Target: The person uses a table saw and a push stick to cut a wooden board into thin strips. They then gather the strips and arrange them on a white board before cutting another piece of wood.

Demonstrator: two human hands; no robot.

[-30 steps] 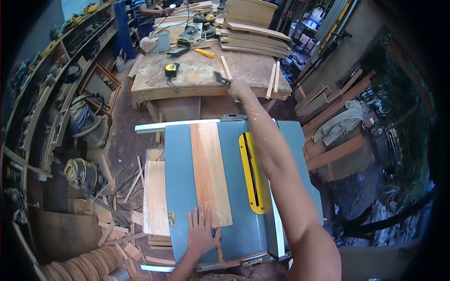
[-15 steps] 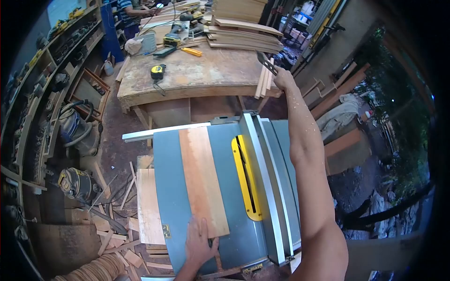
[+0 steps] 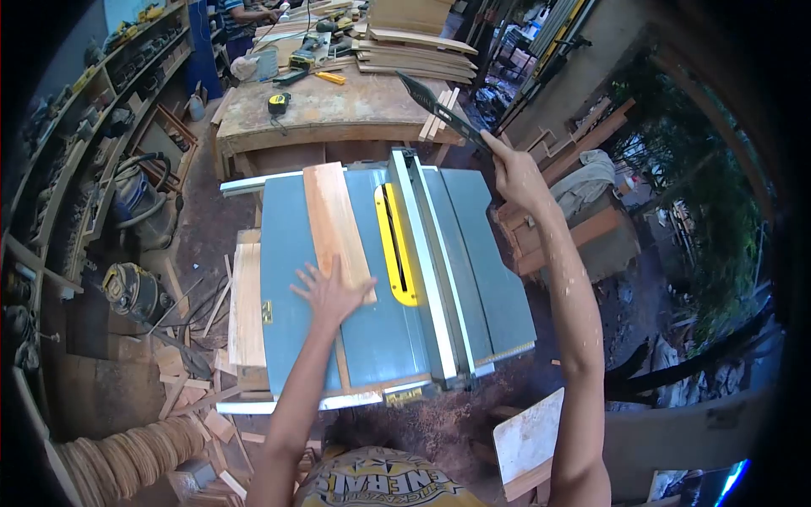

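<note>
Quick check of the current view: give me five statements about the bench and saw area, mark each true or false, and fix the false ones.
1. The left hand is on the wooden board on the saw table. True.
2. The right hand is empty. False: it holds a long black tool.
3. The yellow plate lies between the board and the silver fence. True.
4. The tape measure sits on the saw table. False: it is on the wooden workbench.
5. The board lies across the yellow plate. False: it lies beside it.
</note>
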